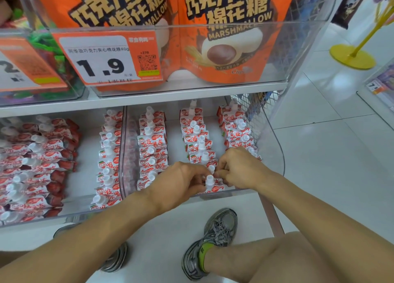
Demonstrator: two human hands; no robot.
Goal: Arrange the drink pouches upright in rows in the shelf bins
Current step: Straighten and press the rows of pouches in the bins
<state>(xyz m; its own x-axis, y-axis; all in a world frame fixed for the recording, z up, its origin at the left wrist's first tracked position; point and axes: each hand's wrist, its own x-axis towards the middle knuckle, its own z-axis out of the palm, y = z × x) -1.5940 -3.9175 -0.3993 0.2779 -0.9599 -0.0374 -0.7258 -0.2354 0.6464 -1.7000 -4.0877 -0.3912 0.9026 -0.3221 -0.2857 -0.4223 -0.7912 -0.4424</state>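
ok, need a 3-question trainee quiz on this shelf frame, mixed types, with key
1. True or false: the left hand and right hand both work at the front of the middle row in the clear plastic right-hand bin.
2. How many rows of red-and-white spouted drink pouches stand in that bin? A) two B) three C) five
3. Fill in: the white price tag on the clear upper bin of orange marshmallow bags reads ___.

Key: 1 true; 2 B; 3 1.9
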